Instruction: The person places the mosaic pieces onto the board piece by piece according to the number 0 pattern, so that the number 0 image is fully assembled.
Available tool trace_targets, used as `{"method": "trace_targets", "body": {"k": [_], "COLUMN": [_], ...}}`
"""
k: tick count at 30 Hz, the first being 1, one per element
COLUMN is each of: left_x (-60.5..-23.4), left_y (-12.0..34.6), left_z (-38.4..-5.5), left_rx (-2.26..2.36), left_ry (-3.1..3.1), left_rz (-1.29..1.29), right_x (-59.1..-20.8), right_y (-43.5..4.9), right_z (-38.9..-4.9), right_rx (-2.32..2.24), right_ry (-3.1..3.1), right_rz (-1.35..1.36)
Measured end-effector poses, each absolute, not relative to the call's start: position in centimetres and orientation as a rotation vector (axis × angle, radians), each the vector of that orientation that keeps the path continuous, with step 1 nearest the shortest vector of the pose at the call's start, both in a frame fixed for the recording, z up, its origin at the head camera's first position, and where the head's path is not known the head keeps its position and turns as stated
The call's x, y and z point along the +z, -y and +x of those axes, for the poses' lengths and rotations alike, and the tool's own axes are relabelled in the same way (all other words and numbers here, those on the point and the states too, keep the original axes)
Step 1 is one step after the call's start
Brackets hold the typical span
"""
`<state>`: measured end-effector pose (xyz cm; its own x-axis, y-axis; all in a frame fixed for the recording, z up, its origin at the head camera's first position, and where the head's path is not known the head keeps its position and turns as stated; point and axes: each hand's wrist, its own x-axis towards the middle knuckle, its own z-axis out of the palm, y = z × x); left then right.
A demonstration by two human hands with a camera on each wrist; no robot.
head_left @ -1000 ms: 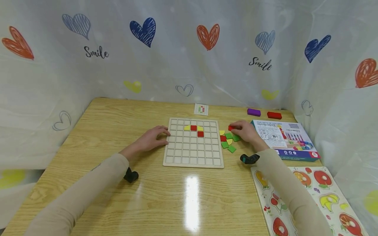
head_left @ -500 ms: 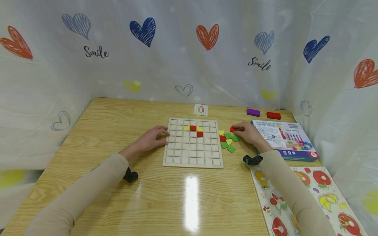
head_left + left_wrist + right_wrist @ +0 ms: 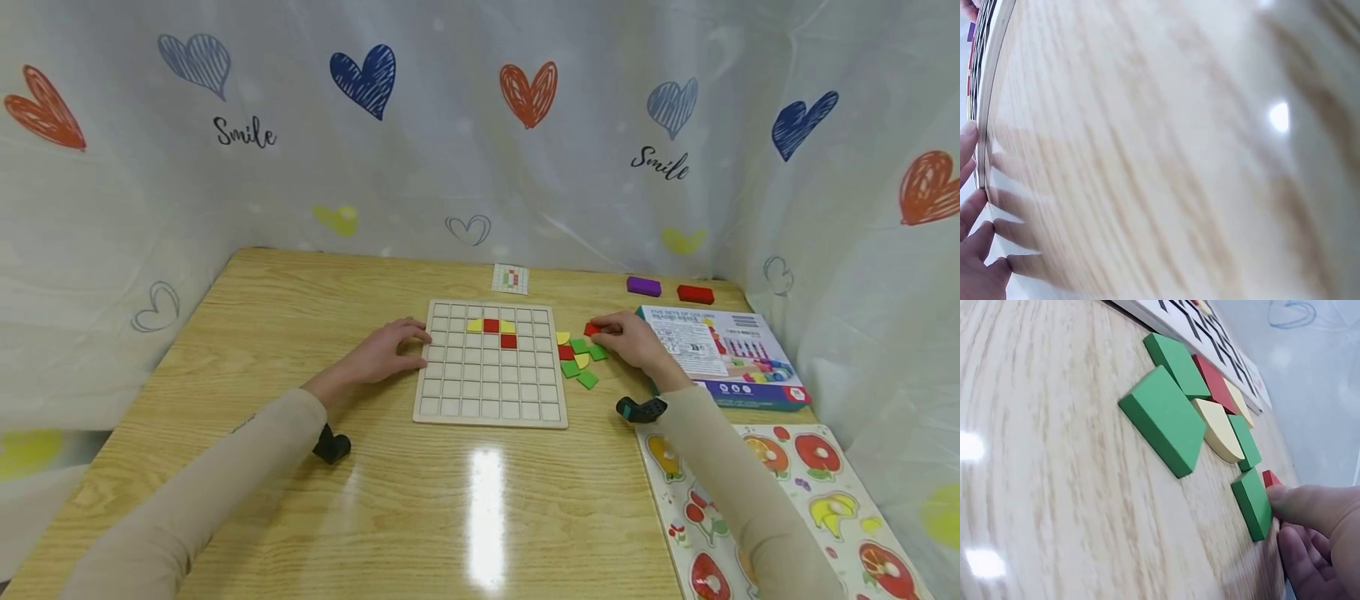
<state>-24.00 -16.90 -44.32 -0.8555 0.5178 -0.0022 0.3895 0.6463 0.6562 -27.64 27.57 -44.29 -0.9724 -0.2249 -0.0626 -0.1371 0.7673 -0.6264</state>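
Your pale wooden board (image 3: 491,392) lay on the shiny brown desk (image 3: 375,517) and had rows of little square pockets. In the second row from the far side, a red square tile (image 3: 491,326) sat between two yellow curved tiles (image 3: 476,326), their round sides facing out. In the third row, another red square tile (image 3: 509,342) sat just below the right yellow one. The flat picture box (image 3: 742,350) on the right hid its insides, so I couldn't tell what it held.

The small flat red tile (image 3: 592,329) was off the board, to its right. Your right hand (image 3: 630,337) had its grip pinching that tile. Its bare end pointed left, toward the board, but your fingers hid the rest, so I couldn't tell its long axis. Four green square tiles (image 3: 587,380) lay loose nearby, with two more yellow curved tiles (image 3: 582,361). Your left hand (image 3: 384,352) had its grip spread, fingertips touching the board's left edge.
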Motion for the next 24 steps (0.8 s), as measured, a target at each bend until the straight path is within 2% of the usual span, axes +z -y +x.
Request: {"method": "trace_targets", "body": {"k": [11, 24], "left_x": [-44.4, -44.4], "left_y": [17.0, 17.1], "left_z": [-24.2, -24.1], "left_rx": [1.0, 1.01], "left_ry": [-2.666, -2.655], "left_rz": [0.755, 0.738], "right_x": [-44.5, -42.9], "right_y": [-26.2, -20.4], "right_z": [-27.2, -23.8], "right_rx": [-1.006, -1.146], "right_ry": [-2.947, -2.826], "right_rz": [-0.25, -0.405]}}
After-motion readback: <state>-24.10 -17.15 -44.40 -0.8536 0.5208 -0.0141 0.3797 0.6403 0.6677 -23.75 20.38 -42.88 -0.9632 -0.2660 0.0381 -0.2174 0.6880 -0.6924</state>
